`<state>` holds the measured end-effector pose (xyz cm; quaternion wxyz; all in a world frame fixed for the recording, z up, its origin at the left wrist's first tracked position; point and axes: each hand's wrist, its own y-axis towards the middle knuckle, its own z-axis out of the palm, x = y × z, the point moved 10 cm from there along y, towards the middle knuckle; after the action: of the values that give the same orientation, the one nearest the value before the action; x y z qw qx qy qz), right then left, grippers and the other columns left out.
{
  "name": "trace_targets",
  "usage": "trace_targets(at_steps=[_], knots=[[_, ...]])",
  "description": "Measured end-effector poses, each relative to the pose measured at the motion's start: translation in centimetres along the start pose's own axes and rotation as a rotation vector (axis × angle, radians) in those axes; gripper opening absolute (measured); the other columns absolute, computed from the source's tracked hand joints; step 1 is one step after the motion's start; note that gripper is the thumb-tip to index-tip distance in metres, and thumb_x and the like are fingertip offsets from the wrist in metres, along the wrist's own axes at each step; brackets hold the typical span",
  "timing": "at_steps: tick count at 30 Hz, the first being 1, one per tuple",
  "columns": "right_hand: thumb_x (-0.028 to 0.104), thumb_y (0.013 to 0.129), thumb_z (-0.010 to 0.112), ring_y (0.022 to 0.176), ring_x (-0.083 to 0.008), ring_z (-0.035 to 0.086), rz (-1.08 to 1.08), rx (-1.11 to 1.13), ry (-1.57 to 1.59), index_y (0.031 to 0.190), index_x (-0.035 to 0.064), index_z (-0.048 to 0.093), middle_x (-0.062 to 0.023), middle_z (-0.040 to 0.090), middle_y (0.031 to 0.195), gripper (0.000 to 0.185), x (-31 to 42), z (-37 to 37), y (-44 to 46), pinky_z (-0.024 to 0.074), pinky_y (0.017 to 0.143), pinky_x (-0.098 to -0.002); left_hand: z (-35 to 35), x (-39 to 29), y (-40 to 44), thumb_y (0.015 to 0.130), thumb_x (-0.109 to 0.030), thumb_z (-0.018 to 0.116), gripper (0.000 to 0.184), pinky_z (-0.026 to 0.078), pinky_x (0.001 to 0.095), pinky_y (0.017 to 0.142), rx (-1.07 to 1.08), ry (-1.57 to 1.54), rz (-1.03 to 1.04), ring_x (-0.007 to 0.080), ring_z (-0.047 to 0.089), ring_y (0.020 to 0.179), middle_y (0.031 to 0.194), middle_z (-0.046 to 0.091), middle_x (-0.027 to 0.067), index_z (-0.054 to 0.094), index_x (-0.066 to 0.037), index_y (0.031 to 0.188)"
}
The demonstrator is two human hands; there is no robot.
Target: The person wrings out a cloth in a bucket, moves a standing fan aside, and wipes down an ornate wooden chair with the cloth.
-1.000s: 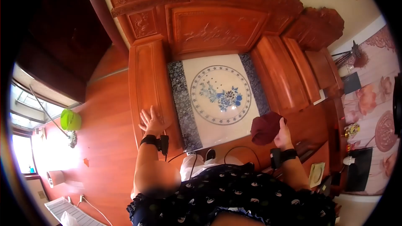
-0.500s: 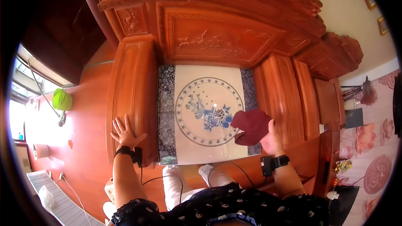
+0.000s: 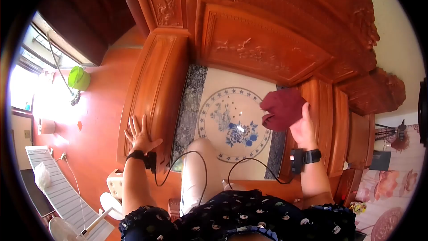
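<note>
My left hand (image 3: 141,136) lies flat with fingers spread on the broad left armrest (image 3: 157,73) of a carved wooden seat. In my right hand (image 3: 304,129) is a folded maroon cloth (image 3: 285,108), gripped with the thumb along its edge. The cloth is above the right side of the seat cover (image 3: 214,80), which is cream with a blue flower circle and dark patterned bands. Part of the right-hand fingers is hidden behind the cloth. My light-trousered knee (image 3: 198,156) is over the front of the cover.
A carved backrest (image 3: 263,40) rises behind the seat, with the right armrest (image 3: 318,107) beside it. On the floor at left stand a green bucket (image 3: 79,79) and a white bin (image 3: 46,126). A slatted bench (image 3: 58,187) is at lower left. Black cables (image 3: 206,169) hang from both wrists.
One knee has come up over the seat's front. The cloth in my right hand has moved toward the backrest. My left hand stays on the armrest, and the view has tilted.
</note>
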<state>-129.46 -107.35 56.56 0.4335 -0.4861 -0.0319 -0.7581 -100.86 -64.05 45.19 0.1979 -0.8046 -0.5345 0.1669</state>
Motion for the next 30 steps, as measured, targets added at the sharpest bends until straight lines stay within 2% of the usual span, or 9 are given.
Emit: trace_targets(at_steps=[5,9,13,14,17,20,27,28,30], knots=[[0.042,0.094,0.043,0.117,-0.0182,0.047,-0.045,0.084,-0.111,0.124,0.0,0.047,-0.0071,0.05,0.128,0.052,1.8,7.9,7.3,0.0339,0.101,-0.0326,0.0,0.0,0.3,0.056,-0.052,0.074,0.121,-0.004,0.0613,0.103,0.0,-0.047,0.036,0.0369,-0.013,0.137,0.147,-0.01,0.0254,0.002,-0.014,0.145],[0.042,0.093,0.045,0.113,-0.0167,0.049,-0.058,0.104,-0.497,0.119,-0.0008,0.05,-0.0072,0.054,0.121,0.05,2.6,14.1,15.1,0.0363,0.098,-0.0323,0.1,0.1,1.0,0.051,-0.055,0.074,0.127,-0.005,0.0624,0.102,0.054,-0.07,0.023,0.0386,-0.015,0.136,0.145,-0.012,0.0287,0.001,-0.009,0.145],[0.042,0.092,0.048,0.106,-0.0121,0.051,0.047,0.113,-0.786,0.116,-0.0024,0.055,-0.0045,0.057,0.116,0.05,1.2,19.7,20.4,0.0375,0.095,-0.0265,1.2,0.9,1.8,0.05,-0.053,0.075,0.125,-0.008,0.0647,0.1,0.146,-0.105,0.029,0.0434,-0.016,0.134,0.144,-0.012,0.0319,0.007,-0.006,0.143],[0.041,0.093,0.048,0.104,-0.0122,0.052,0.163,0.136,-0.874,0.115,-0.0023,0.056,-0.0039,0.058,0.114,0.049,0.0,19.8,21.4,0.0399,0.092,-0.0263,1.4,1.1,1.8,0.051,-0.053,0.074,0.121,-0.008,0.0656,0.099,0.171,-0.122,0.028,0.0444,-0.015,0.134,0.144,-0.01,0.0319,0.009,-0.009,0.143],[0.037,0.094,0.046,0.102,-0.0121,0.052,0.118,0.269,-0.956,0.117,-0.0032,0.053,-0.0043,0.057,0.112,0.047,-1.7,23.1,22.2,0.0404,0.091,-0.0263,1.9,1.3,2.0,0.052,-0.05,0.071,0.116,-0.01,0.0678,0.097,0.211,-0.185,0.033,0.0473,-0.014,0.133,0.143,-0.008,0.0329,0.011,-0.01,0.143],[0.04,0.095,0.044,0.104,-0.0121,0.05,0.18,0.326,-0.951,0.12,-0.0031,0.051,-0.0037,0.056,0.112,0.05,-2.8,23.1,22.6,0.0388,0.093,-0.0266,1.7,1.1,2.1,0.054,-0.043,0.067,0.109,-0.011,0.0688,0.095,0.248,-0.232,0.035,0.0487,-0.016,0.132,0.142,-0.009,0.035,0.013,-0.008,0.141],[0.04,0.095,0.044,0.101,-0.0109,0.051,0.115,0.224,-0.927,0.114,-0.0024,0.055,-0.0029,0.058,0.108,0.048,-1.0,21.0,22.1,0.0398,0.09,-0.0262,2.1,1.0,1.9,0.055,-0.046,0.068,0.108,-0.01,0.0688,0.096,0.22,-0.19,0.023,0.0485,-0.013,0.133,0.142,-0.006,0.0349,0.016,-0.007,0.141],[0.037,0.096,0.042,0.107,-0.0106,0.046,0.085,0.277,-0.927,0.116,-0.0017,0.054,-0.0026,0.054,0.116,0.045,-0.5,21.9,21.8,0.0356,0.094,-0.0279,2.2,1.2,2.0,0.053,-0.048,0.071,0.114,-0.009,0.0673,0.097,0.17,-0.14,0.029,0.0472,-0.015,0.133,0.142,-0.009,0.0341,0.013,-0.006,0.141],[0.04,0.095,0.043,0.098,-0.0094,0.052,0.079,0.304,-0.922,0.108,-0.0013,0.058,-0.0012,0.059,0.105,0.046,-0.9,21.1,22.4,0.0424,0.086,-0.0254,1.9,1.2,2.0,0.054,-0.048,0.073,0.116,-0.009,0.0648,0.1,0.169,-0.135,0.036,0.0452,-0.017,0.133,0.143,-0.011,0.0329,0.01,-0.005,0.141]])
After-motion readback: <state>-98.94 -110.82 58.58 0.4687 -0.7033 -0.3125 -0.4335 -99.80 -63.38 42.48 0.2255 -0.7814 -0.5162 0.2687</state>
